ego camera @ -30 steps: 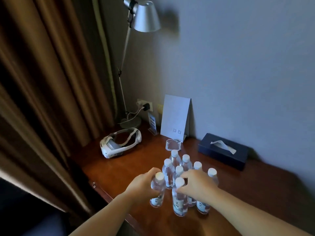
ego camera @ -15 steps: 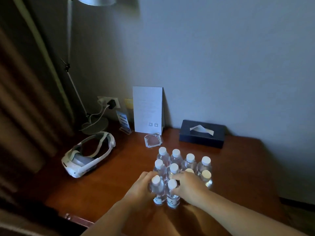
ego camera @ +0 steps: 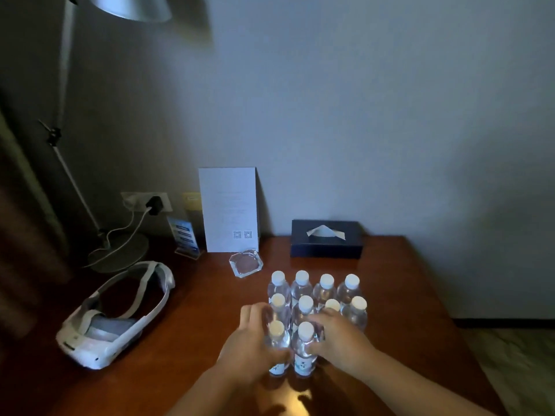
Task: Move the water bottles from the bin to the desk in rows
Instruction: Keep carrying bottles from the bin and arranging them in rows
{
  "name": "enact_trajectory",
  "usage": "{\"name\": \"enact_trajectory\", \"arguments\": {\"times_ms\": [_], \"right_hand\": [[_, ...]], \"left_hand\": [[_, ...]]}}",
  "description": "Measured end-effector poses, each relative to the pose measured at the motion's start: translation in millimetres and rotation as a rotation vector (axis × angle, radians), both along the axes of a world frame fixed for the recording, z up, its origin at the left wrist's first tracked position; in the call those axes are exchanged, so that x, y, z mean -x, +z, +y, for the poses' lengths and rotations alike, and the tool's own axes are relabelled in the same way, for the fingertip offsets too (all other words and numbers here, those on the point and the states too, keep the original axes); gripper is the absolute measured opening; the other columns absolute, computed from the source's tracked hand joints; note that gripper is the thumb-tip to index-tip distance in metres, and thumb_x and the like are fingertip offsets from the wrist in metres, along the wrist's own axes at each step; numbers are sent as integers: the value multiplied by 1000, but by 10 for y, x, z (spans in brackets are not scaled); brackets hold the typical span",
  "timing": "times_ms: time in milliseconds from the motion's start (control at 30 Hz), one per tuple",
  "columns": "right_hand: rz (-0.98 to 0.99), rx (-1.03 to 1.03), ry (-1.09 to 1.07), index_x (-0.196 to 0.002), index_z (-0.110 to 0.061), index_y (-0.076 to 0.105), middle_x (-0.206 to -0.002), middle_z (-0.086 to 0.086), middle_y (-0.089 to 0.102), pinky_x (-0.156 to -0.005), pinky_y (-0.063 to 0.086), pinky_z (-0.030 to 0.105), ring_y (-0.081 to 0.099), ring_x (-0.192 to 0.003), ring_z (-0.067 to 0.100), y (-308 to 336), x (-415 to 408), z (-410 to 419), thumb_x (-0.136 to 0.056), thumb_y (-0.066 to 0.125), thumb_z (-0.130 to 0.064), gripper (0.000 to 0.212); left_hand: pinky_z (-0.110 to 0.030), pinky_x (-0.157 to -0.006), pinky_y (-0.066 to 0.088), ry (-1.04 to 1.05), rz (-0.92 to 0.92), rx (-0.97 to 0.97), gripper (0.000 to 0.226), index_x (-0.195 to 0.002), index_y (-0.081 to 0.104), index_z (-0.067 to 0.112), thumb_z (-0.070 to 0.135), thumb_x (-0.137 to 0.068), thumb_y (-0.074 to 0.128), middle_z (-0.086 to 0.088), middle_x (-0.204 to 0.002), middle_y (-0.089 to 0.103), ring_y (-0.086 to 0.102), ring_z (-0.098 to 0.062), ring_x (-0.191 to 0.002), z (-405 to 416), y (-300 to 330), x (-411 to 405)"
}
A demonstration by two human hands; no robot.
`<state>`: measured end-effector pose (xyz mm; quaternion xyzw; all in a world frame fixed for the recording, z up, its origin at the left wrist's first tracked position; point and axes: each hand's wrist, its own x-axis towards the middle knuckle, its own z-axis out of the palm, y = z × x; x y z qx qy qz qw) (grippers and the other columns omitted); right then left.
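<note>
Clear plastic shows between curled fingers nearest the camera: the left hand wraps the left bottle of the front pair, fingers bent round its far side and thumb on the near side, while the right hand clamps the right bottle of the front pair in the same way from the opposite flank. Both bottles stand upright on the desk, touching each other between the two sets of fingertips, which reads as a squeeze meant to press the new pair together and square it against the bottles behind. Holding low on the bodies rather than by the white caps probably keeps them from tipping as they are nudged. Just beyond the fingertips stands a second row of four bottles, partly hidden by the right hand's knuckles, and past that a back row of four, all upright and close-packed, so the front row seems to be half filled. The bin is out of view. Farther off, beyond the back row, a glass ashtray sits on the wood, then a white card leans on the wall, with a dark tissue box out past the right hand's fingers. Well off to the outer side of the left hand's fingers lies a white headset, and behind it rests the lamp base.
</note>
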<state>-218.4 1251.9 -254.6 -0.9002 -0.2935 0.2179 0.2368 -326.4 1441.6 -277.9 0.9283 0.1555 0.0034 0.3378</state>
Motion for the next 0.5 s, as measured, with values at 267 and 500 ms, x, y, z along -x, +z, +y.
{"name": "enact_trajectory", "arguments": {"times_ms": [267, 500], "right_hand": [[50, -408, -352, -88, -36, 70, -80, -15, 71, -61, 52, 21, 66, -68, 5, 351, -174, -408, -93, 63, -35, 8], [193, -858, -972, -84, -9, 65, -52, 0, 48, -35, 38, 20, 46, -33, 13, 855, -967, -1873, -102, 51, -25, 28]], "left_hand": [[-25, -62, 51, -105, -301, 372, 7, -92, 54, 41, 38, -98, 57, 16, -80, 63, 57, -3, -66, -537, 921, -575], [-22, -52, 42, -293, -302, 743, 18, -85, 62, 11, 10, -100, 51, 6, -63, 54, 49, -7, -53, -2186, 1551, -1587]]}}
